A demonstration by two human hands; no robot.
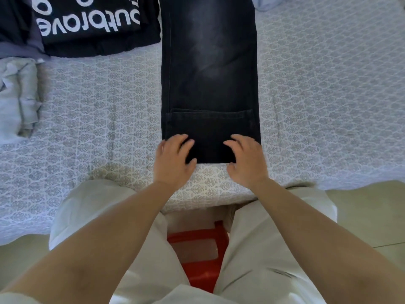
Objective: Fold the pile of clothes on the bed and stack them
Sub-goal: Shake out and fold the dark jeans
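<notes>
Left hand (173, 161), right hand (246, 160) open, flat on black jeans (209, 73) near hem; far-left black shirt (98, 27), white lettering partly readable, upside-down.

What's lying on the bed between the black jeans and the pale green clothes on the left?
Nothing: in the head view, only bare patterned bedspread lies between the black jeans and the pale green clothes.
</notes>
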